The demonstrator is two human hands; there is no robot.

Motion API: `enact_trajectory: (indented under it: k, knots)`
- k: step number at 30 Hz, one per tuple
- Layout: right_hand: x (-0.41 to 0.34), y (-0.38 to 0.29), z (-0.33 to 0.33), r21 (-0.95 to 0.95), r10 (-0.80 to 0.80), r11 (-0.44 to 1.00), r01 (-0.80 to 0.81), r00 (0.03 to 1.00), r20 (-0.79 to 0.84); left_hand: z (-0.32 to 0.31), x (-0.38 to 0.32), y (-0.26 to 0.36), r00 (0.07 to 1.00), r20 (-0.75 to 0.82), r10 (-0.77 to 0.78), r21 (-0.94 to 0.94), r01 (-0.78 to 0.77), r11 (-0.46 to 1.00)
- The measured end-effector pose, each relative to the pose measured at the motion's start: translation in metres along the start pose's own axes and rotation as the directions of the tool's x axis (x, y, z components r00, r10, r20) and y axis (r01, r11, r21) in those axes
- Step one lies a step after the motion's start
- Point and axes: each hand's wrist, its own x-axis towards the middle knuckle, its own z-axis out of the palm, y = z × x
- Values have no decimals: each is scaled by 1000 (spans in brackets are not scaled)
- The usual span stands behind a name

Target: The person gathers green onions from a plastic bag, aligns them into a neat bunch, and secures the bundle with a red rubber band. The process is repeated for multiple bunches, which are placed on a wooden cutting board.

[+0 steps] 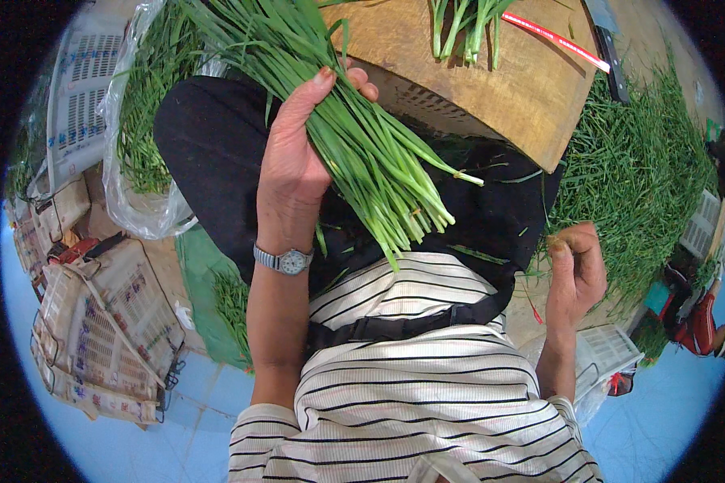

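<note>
My left hand (293, 139) grips a thick bunch of garlic chives (368, 145) over my lap, pale cut ends toward my body and green leaves pointing away. Off to the right, my right hand (577, 271) is held with thumb and curled index finger together beside loose chive leaves. Its fingertips look brownish; whether a small scrap is pinched there is too fine to tell. Before me is a wooden board (459, 90), with more chives (462, 33) lying at its far side. A red-and-white printed strip (556, 41) crosses the board's right edge.
A black-handled knife (613, 66) sits beyond the board's right edge. Loose chive leaves (634, 169) heap up at right. At left are a clear plastic bag (118, 181) of chives, a green sheet (208, 302) and plastic crates (109, 326). Another crate (607, 353) stands behind my right arm.
</note>
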Motion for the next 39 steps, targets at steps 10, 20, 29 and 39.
enact_trajectory:
  k: [10,20,29,39]
  knots:
    - [35,-37,75,-235,-653,678,696,718,243,-2,3,2,999,39,-24,-7,25,1000]
    - [34,-32,66,33,-545,829,559,792,274,-7,2,-1,999,41,-30,-72,32,997]
    - [11,-21,1,8,-252,964,266,905,342,-7,4,-1,998,57,-17,-37,19,999]
    - [31,-43,46,46,-231,973,226,954,194,-3,3,-2,998,-60,35,124,-28,992]
